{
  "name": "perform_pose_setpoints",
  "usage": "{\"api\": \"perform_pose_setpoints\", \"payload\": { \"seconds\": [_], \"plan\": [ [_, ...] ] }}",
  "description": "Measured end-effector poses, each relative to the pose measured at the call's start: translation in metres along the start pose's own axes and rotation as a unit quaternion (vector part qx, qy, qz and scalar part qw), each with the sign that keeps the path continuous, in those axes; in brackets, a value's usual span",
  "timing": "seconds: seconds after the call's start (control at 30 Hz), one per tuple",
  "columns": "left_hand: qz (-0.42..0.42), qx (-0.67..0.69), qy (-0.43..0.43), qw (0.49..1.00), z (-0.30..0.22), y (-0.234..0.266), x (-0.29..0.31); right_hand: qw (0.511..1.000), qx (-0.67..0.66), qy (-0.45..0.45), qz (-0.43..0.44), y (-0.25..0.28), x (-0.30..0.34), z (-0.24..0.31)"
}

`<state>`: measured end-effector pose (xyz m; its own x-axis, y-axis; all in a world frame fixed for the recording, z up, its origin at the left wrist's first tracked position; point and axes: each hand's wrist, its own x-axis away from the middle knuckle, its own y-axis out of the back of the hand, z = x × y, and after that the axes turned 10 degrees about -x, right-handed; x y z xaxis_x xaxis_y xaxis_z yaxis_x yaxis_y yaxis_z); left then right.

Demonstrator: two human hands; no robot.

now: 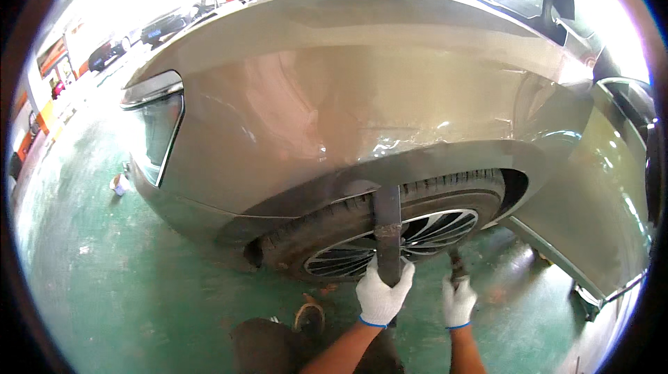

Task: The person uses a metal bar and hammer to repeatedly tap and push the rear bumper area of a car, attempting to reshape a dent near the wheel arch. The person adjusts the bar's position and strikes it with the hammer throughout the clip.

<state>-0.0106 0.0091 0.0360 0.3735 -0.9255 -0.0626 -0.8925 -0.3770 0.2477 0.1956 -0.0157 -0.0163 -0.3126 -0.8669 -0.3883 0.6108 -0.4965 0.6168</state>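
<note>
My left hand (384, 294), in a white knit glove with a blue cuff, is closed round the lower end of a flat dark metal bar (387, 217). The bar stands upright in front of the tyre (334, 224) and spoked wheel (348, 256), its top reaching the wheel arch edge. To the right, my right hand (458, 301), gloved alike, is closed on a dark, narrow tool (456, 264) whose kind I cannot make out. Above the wheel, the brownish-beige car fender (348, 89) shows dents and creases along the arch.
An opened car door (591, 200) stands at the right. A headlight (161, 123) sits at the fender's left end. On the green floor (90, 269) lies a small pale container (120, 184) at left. My knee and a shoe (309, 318) show below.
</note>
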Motion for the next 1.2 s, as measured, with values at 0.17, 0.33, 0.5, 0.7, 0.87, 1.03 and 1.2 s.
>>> {"api": "perform_pose_setpoints", "payload": {
  "seconds": [0.17,0.33,0.5,0.7,0.87,1.03,1.2],
  "plan": [
    [0.007,-0.037,0.032,0.999,-0.009,0.014,-0.012,0.892,0.199,-0.349,0.206,-0.085,0.157,-0.192],
    [-0.021,-0.028,-0.034,0.999,-0.043,0.018,-0.048,0.890,0.130,-0.353,0.259,-0.097,0.171,-0.177],
    [0.085,0.141,0.095,0.982,-0.055,0.022,-0.046,0.790,-0.470,-0.232,0.319,-0.072,0.096,-0.046],
    [0.105,0.199,0.099,0.969,-0.051,0.014,-0.046,0.838,-0.348,-0.248,0.339,-0.064,0.090,0.029],
    [0.098,0.236,0.097,0.962,-0.051,0.011,-0.042,0.885,-0.257,-0.230,0.314,-0.044,0.077,0.043],
    [0.087,0.225,0.102,0.965,-0.050,0.010,-0.042,0.871,-0.300,-0.231,0.313,-0.055,0.082,0.030],
    [0.088,0.225,0.104,0.965,-0.046,0.007,-0.043,0.889,-0.285,-0.204,0.295,-0.063,0.086,0.026]
  ]
}}
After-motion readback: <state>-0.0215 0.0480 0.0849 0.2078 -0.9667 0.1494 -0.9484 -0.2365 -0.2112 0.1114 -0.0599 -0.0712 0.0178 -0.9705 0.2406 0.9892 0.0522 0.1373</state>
